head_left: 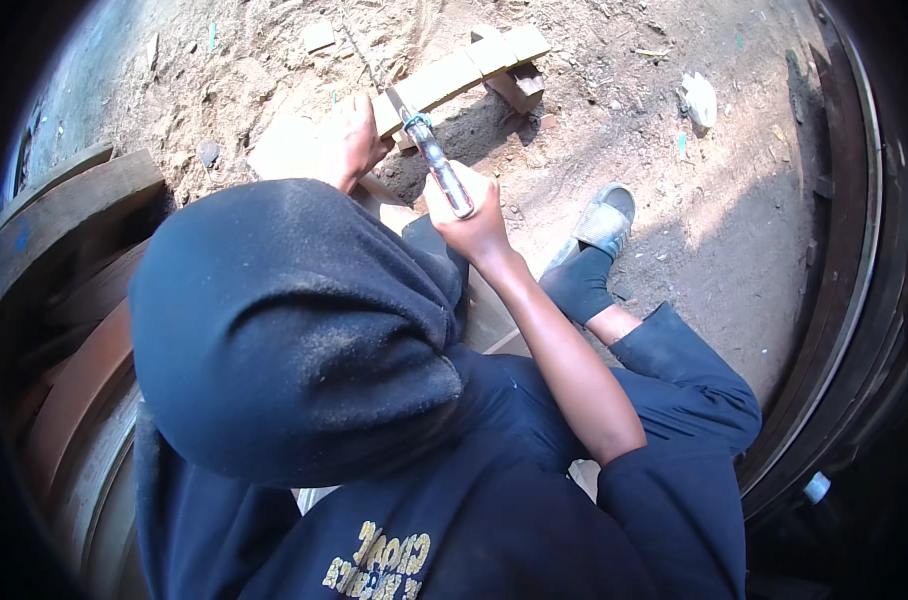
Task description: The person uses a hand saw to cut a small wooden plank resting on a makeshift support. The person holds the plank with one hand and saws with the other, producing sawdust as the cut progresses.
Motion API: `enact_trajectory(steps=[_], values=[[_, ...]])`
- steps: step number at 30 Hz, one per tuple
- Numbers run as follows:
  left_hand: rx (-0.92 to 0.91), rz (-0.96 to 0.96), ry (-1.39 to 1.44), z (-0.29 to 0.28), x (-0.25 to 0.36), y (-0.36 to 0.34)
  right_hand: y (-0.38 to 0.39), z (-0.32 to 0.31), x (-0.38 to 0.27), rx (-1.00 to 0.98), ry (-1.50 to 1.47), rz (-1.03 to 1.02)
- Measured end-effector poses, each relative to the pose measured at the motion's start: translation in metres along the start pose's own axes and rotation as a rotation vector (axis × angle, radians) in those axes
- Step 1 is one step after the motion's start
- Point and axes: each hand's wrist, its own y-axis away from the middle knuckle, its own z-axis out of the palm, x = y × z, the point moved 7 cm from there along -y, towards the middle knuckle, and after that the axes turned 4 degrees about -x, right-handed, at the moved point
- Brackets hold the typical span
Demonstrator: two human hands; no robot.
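My right hand (466,212) is closed round the shiny handle of what looks like a handsaw (433,158), with a blue band where handle meets blade. Its narrow blade points up and left, past the near end of a pale wooden plank (444,84). Close to that end, my left hand (358,143) has its fingers curled against the plank. The plank slants up to the right and has dark lines across it. Its far part lies on a wood block (520,88). Whether the blade sits in a cut cannot be made out.
Sandy soil surrounds the plank. At left lie stacked boards (84,225); along the right runs a long dark edge (854,250). A crumpled white scrap (699,100) is on the ground. My shoe (606,218) is right of the saw. Dark cloth (294,320) covers much of the middle.
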Motion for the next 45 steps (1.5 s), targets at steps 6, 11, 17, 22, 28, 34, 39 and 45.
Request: enact_trajectory(steps=[6,11,17,22,28,34,39,45], values=[[0.012,-0.061,0.03,-0.003,-0.008,0.002,0.12,-0.057,-0.013,-0.074,0.331,0.01],[0.008,-0.073,0.036,-0.006,0.002,-0.005,0.04,-0.022,-0.007,-0.036,0.146,0.068],[0.009,-0.12,0.033,-0.015,-0.005,-0.005,0.069,-0.032,-0.021,-0.015,0.143,0.15],[-0.013,-0.14,0.052,-0.014,0.004,-0.001,0.103,-0.056,-0.008,-0.113,0.272,0.122],[-0.036,-0.173,0.044,-0.019,0.006,-0.003,0.027,-0.005,-0.014,0.055,0.122,0.103],[-0.055,-0.22,0.063,-0.01,0.007,-0.004,0.118,-0.056,-0.012,0.009,0.254,0.105],[-0.022,-0.139,0.009,-0.021,0.022,-0.003,0.024,-0.016,-0.017,0.05,0.073,0.066],[-0.047,-0.169,0.042,0.001,-0.006,-0.003,0.094,-0.042,-0.012,0.003,0.147,0.092]])
